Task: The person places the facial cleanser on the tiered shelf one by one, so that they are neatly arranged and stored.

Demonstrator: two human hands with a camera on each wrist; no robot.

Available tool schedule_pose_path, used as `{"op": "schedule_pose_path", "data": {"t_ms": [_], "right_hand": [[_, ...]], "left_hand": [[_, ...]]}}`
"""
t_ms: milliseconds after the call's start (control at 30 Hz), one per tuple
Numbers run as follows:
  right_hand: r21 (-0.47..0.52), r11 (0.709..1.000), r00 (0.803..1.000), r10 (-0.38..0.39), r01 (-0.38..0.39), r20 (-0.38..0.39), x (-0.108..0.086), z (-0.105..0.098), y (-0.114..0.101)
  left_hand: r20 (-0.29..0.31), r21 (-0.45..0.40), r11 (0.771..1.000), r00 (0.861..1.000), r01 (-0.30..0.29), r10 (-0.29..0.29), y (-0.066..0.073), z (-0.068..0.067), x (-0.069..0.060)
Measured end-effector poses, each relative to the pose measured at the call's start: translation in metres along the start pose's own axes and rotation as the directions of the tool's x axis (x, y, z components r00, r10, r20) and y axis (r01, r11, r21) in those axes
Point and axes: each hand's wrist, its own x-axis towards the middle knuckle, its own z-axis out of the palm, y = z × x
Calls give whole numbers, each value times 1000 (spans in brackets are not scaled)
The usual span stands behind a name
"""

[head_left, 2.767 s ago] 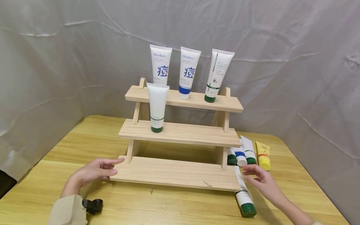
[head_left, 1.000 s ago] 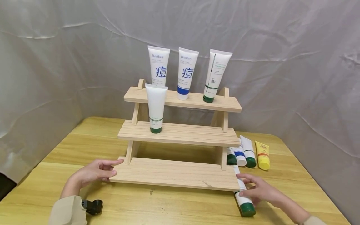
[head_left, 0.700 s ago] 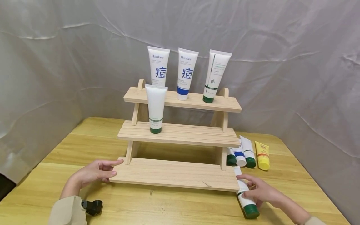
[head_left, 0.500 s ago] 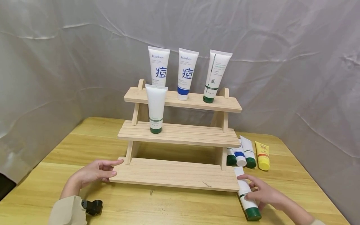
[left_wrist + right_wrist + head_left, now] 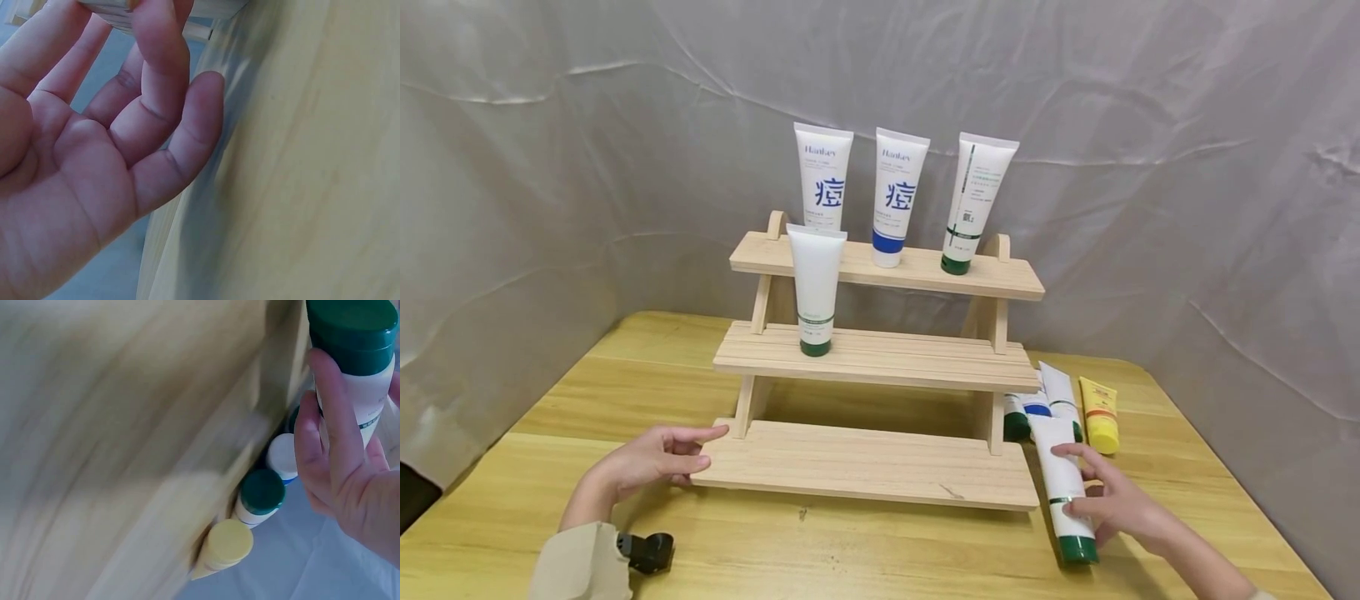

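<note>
A three-tier wooden display stand (image 5: 865,462) takes up the middle of the table. My left hand (image 5: 651,458) pinches the left end of its bottom shelf between thumb and fingers; in the left wrist view the lower fingers of that hand (image 5: 125,131) curl beneath it. To the stand's right, my right hand (image 5: 1112,500) holds a white squeeze tube (image 5: 1060,475) with a green cap (image 5: 356,337), gripped near the capped half and lifted off the table. Three white tubes stand on the top shelf, among them a blue-banded tube (image 5: 898,196). One green-capped tube (image 5: 816,287) stands on the middle shelf.
Behind the right hand lie several tubes on the table (image 5: 587,408): a yellow tube (image 5: 1101,412), a green-capped white tube (image 5: 1058,387) and others partly hidden by the stand and the held tube. A grey cloth (image 5: 880,67) hangs behind.
My right hand came down onto the lying tube, took hold of it, slid it rightward away from the stand, and raised it. The left hand stays on the bottom shelf.
</note>
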Motion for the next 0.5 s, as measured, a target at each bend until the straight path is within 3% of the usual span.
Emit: {"op": "schedule_pose_path", "data": {"t_ms": [200, 500], "right_hand": [[-45, 999, 994, -28, 24, -102, 2, 0, -12], [-2, 996, 979, -87, 89, -182, 7, 0, -27]], "left_hand": [[1, 0, 1000, 1000, -2, 2, 1, 0, 0], [2, -11, 1000, 1000, 1, -1, 1, 1, -1]]}}
